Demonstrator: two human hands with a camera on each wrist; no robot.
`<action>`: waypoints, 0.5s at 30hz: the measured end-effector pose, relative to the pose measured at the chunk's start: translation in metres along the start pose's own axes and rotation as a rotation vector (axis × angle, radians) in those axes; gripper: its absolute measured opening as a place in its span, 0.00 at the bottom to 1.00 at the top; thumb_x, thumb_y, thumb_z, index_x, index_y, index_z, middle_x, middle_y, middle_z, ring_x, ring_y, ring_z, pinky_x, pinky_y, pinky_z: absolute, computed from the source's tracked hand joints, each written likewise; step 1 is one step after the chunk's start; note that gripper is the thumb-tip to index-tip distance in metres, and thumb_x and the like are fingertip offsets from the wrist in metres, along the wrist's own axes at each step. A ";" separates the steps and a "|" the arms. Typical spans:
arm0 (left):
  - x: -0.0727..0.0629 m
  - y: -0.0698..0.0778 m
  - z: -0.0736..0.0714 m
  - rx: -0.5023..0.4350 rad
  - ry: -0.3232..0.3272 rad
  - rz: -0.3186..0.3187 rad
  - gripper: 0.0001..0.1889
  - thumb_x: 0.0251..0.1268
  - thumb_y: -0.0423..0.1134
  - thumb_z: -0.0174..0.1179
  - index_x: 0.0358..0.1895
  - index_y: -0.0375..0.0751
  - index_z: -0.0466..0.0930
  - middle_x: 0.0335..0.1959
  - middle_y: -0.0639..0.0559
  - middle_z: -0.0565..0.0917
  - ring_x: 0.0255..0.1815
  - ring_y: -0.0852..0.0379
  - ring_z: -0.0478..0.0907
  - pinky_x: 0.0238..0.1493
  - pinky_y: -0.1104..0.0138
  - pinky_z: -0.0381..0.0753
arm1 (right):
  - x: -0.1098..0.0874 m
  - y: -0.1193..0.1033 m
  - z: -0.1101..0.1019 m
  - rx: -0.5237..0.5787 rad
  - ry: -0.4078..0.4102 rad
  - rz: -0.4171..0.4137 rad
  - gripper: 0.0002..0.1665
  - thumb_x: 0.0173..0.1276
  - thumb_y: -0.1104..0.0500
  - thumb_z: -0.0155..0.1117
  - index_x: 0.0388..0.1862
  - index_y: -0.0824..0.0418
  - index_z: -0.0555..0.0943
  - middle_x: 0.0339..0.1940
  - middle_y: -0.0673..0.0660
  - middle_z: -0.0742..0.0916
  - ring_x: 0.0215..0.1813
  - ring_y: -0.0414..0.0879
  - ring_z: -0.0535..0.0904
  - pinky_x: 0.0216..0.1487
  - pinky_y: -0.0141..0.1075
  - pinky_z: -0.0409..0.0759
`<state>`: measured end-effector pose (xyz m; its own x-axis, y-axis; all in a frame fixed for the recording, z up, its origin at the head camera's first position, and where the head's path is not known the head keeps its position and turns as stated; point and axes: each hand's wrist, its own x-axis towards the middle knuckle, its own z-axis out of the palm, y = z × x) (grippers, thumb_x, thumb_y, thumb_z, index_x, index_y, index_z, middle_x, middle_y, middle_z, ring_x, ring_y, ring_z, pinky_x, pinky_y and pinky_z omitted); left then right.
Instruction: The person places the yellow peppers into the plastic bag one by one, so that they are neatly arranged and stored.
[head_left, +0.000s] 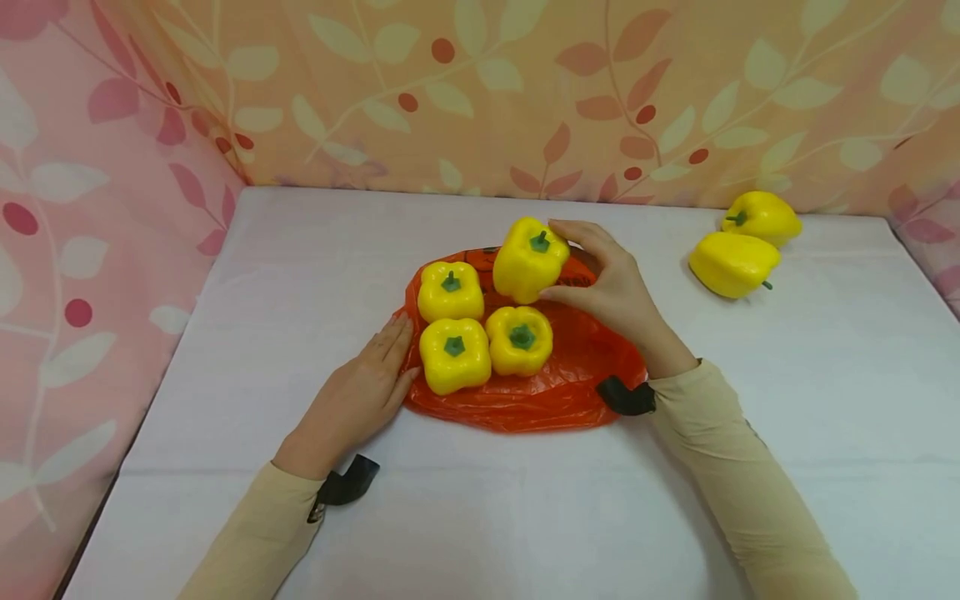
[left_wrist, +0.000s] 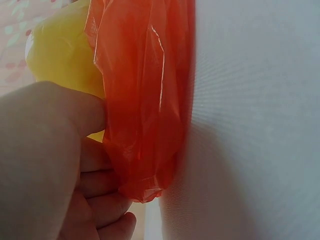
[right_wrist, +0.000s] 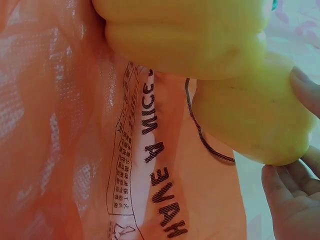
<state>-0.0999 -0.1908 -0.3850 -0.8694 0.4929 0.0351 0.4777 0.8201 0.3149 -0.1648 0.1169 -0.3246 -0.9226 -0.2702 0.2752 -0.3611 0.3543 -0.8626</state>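
Fingers (head_left: pixel 587 232) hold one pepper (head_left: pixel 521 271) over one red bag (head_left: pixel 588 354), near three peppers (head_left: pixel 455 367)

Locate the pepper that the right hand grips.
In the head view, the gripped pepper is near centre, over the red bag, between the right hand and the back-left pepper.

We see a person in long, plain beige sleeves. Both the left sleeve (head_left: pixel 255 533) and the right sleeve (head_left: pixel 738 467) show soft creases and stop at the wrist. A black, bent piece (head_left: pixel 348 481) juts from the left cuff, a similar curved one (head_left: pixel 626 396) from the right. Both hands (head_left: pixel 356 392) are bare.
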 end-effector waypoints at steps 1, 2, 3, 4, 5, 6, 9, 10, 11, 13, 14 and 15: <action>0.000 0.000 0.000 0.001 -0.001 -0.001 0.34 0.71 0.47 0.51 0.71 0.29 0.54 0.72 0.38 0.57 0.72 0.44 0.56 0.64 0.52 0.65 | 0.001 0.001 0.001 -0.007 -0.010 0.004 0.41 0.51 0.72 0.72 0.66 0.68 0.69 0.64 0.59 0.72 0.65 0.49 0.67 0.65 0.39 0.67; 0.000 0.000 0.000 0.001 -0.002 -0.001 0.34 0.71 0.47 0.51 0.71 0.29 0.54 0.72 0.38 0.57 0.72 0.44 0.56 0.64 0.52 0.65 | 0.002 0.001 0.002 -0.011 -0.019 0.006 0.41 0.51 0.72 0.72 0.66 0.68 0.69 0.64 0.59 0.72 0.65 0.49 0.67 0.65 0.40 0.67; 0.000 0.000 0.000 0.001 -0.003 -0.001 0.34 0.70 0.47 0.51 0.71 0.29 0.54 0.72 0.38 0.57 0.72 0.44 0.56 0.64 0.52 0.65 | 0.003 0.002 0.003 -0.019 -0.028 0.009 0.41 0.51 0.72 0.72 0.66 0.68 0.69 0.64 0.59 0.72 0.65 0.49 0.67 0.65 0.40 0.67; 0.000 0.000 0.000 0.002 -0.003 0.000 0.34 0.70 0.47 0.51 0.71 0.29 0.53 0.72 0.38 0.57 0.72 0.44 0.56 0.64 0.53 0.66 | 0.004 0.002 0.004 -0.025 -0.036 0.013 0.42 0.51 0.71 0.73 0.66 0.68 0.68 0.64 0.59 0.72 0.65 0.49 0.67 0.65 0.40 0.67; 0.000 0.000 0.000 0.002 -0.002 0.002 0.34 0.70 0.47 0.51 0.71 0.29 0.54 0.72 0.38 0.57 0.72 0.44 0.56 0.64 0.53 0.66 | 0.004 0.003 0.005 -0.029 -0.042 0.016 0.42 0.51 0.72 0.73 0.66 0.68 0.68 0.64 0.59 0.72 0.65 0.50 0.67 0.65 0.41 0.67; 0.000 0.000 0.000 0.002 0.000 0.004 0.34 0.70 0.47 0.51 0.71 0.29 0.54 0.72 0.38 0.57 0.72 0.44 0.56 0.64 0.53 0.66 | 0.005 0.003 0.006 -0.033 -0.048 0.018 0.42 0.50 0.71 0.73 0.66 0.68 0.69 0.64 0.59 0.72 0.65 0.50 0.68 0.65 0.41 0.67; 0.000 0.000 0.000 0.003 0.006 0.010 0.34 0.70 0.47 0.52 0.71 0.29 0.54 0.72 0.38 0.57 0.72 0.45 0.55 0.63 0.53 0.66 | 0.008 0.004 0.009 -0.059 -0.073 0.026 0.42 0.50 0.71 0.73 0.66 0.67 0.69 0.65 0.59 0.71 0.65 0.50 0.68 0.65 0.45 0.67; 0.000 0.000 0.000 0.003 0.006 0.011 0.34 0.70 0.47 0.52 0.71 0.29 0.54 0.72 0.38 0.57 0.72 0.45 0.55 0.64 0.53 0.66 | 0.010 0.004 0.010 -0.065 -0.082 0.029 0.42 0.50 0.71 0.73 0.66 0.67 0.69 0.65 0.59 0.71 0.66 0.50 0.68 0.65 0.46 0.67; 0.000 0.000 0.000 0.003 0.006 0.011 0.34 0.70 0.47 0.52 0.71 0.29 0.54 0.72 0.38 0.57 0.72 0.45 0.55 0.64 0.53 0.66 | 0.011 0.004 0.011 -0.069 -0.091 0.032 0.42 0.51 0.70 0.73 0.66 0.67 0.69 0.65 0.59 0.71 0.66 0.51 0.68 0.65 0.47 0.67; 0.000 0.000 -0.001 0.001 0.005 0.011 0.34 0.70 0.47 0.52 0.71 0.29 0.54 0.72 0.38 0.57 0.72 0.45 0.55 0.64 0.53 0.65 | 0.013 0.005 0.012 -0.077 -0.109 0.041 0.42 0.51 0.70 0.73 0.66 0.67 0.68 0.65 0.59 0.71 0.66 0.51 0.68 0.65 0.49 0.67; 0.000 0.000 0.000 -0.001 0.005 0.011 0.34 0.70 0.47 0.52 0.71 0.29 0.54 0.72 0.38 0.57 0.72 0.45 0.55 0.64 0.53 0.65 | 0.014 0.006 0.013 -0.077 -0.117 0.045 0.42 0.51 0.70 0.73 0.66 0.67 0.68 0.65 0.59 0.71 0.66 0.50 0.67 0.65 0.49 0.67; 0.000 0.000 0.000 -0.002 0.005 0.011 0.34 0.70 0.47 0.52 0.71 0.29 0.54 0.72 0.38 0.57 0.72 0.44 0.55 0.64 0.53 0.65 | 0.015 0.007 0.013 -0.079 -0.124 0.050 0.42 0.51 0.69 0.74 0.66 0.67 0.68 0.65 0.58 0.71 0.66 0.50 0.67 0.65 0.48 0.67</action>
<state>-0.0999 -0.1911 -0.3848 -0.8645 0.5008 0.0430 0.4873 0.8139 0.3164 -0.1789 0.1034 -0.3319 -0.9178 -0.3570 0.1740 -0.3290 0.4380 -0.8366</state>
